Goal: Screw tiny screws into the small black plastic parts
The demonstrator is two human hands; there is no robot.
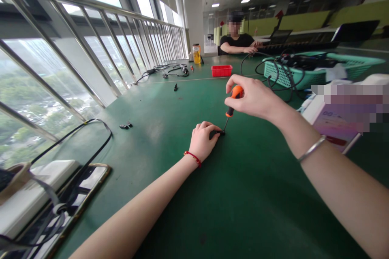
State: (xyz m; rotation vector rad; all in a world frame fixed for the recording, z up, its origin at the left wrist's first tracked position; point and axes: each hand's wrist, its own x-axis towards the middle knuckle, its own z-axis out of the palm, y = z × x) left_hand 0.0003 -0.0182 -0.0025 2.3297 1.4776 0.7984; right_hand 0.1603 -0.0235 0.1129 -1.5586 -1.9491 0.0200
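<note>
My right hand is closed round the orange handle of a screwdriver, held nearly upright with its tip down on a small black part. My left hand, with a red string at the wrist, is closed on that black part and pins it to the green table. The part is mostly hidden under my fingers. A silver bangle sits on my right forearm.
Two small black parts lie to the left. A red bin, a teal basket of cables, and loose cables lie further back. A white box lies at right. A person sits at the far end. A tray is near left.
</note>
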